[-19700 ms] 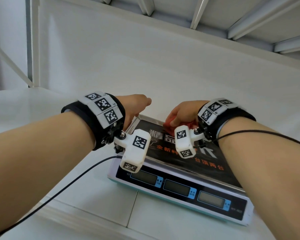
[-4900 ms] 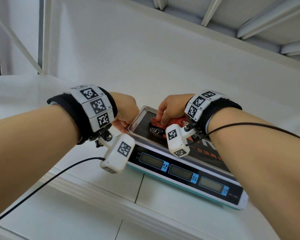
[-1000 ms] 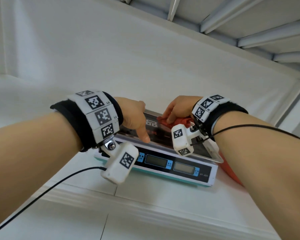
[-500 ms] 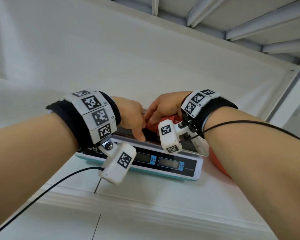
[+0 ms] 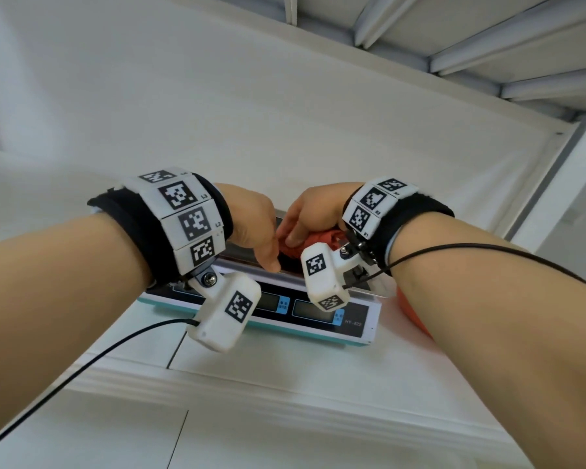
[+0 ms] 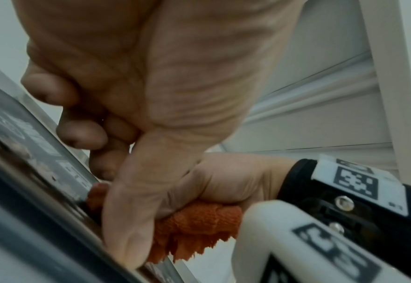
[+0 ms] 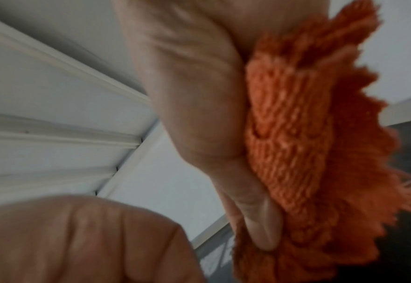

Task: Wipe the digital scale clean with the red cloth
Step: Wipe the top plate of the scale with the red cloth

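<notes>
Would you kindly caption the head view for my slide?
Right hand wipes the digital scale with a red cloth while the left hand steadies it.

A: Item, head view: how do I log the light?
B: Bright, even, soft; my forearms bulge wide at the lower edges.
A: Item, wrist views?
B: Dimmer, greyer. My left hand [image 6: 138, 99] is soft-focused; the red cloth [image 7: 303, 153] is smeared with blur, and the frame's corners are dark.
</notes>
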The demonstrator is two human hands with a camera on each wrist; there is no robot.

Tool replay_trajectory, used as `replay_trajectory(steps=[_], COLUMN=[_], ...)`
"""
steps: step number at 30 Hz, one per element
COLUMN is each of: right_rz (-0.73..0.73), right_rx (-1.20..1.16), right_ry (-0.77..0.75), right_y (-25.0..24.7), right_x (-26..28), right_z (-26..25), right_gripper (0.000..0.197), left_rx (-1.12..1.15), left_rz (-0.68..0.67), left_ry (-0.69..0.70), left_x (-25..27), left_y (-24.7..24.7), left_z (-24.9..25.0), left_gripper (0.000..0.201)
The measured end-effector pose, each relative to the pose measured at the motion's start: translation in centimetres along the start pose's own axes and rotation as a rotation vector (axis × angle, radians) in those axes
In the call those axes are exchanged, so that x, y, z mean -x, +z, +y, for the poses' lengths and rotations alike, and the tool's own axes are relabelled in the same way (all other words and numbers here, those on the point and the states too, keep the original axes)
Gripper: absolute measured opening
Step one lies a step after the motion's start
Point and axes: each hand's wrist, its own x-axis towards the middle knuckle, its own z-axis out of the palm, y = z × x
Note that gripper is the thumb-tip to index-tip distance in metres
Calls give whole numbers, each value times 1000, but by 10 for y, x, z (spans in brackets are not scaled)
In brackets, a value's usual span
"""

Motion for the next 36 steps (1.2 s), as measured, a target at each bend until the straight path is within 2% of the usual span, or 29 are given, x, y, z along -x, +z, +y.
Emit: replay_trajectory(steps=[2, 7, 10, 14, 15, 19, 23, 26, 29, 33, 36], right_rz=[26, 222, 130, 17, 22, 211, 184, 127, 55, 150, 187], right_rx=[-45, 10, -6, -49, -66, -38, -42, 34, -14, -61, 93], right_ry=[-5, 101, 121, 58, 52, 85, 131, 72, 46, 49, 84], right_y=[-2, -9, -7, -11, -13, -18, -11, -8, -12, -17, -13], right_x=[0, -1, 3, 6, 5, 5, 7, 4, 3, 1, -1], right_z=[4, 31, 40, 39, 40, 47, 49, 38, 34, 36, 38], right_gripper=[17, 21, 20, 20, 20, 19, 19, 19, 17, 19, 25], left_rx=[-9, 26, 21, 51, 49, 30, 26, 19, 8, 26, 52], left_rz=[-2, -38, -41, -69, -68, -73, -92, -105, -120, -130, -155], left_ry=[19, 38, 46, 70, 79, 108, 107, 109, 120, 119, 122], left_x=[0, 2, -1, -5, -6, -9, -12, -14, -16, -20, -22], left_y=[2, 3, 4, 6, 7, 8, 7, 7, 8, 7, 8], left_z=[5, 9, 11, 17, 19, 24, 24, 25, 27, 25, 23], left_gripper=[15, 14, 18, 11, 10, 9, 9, 9, 9, 10, 11])
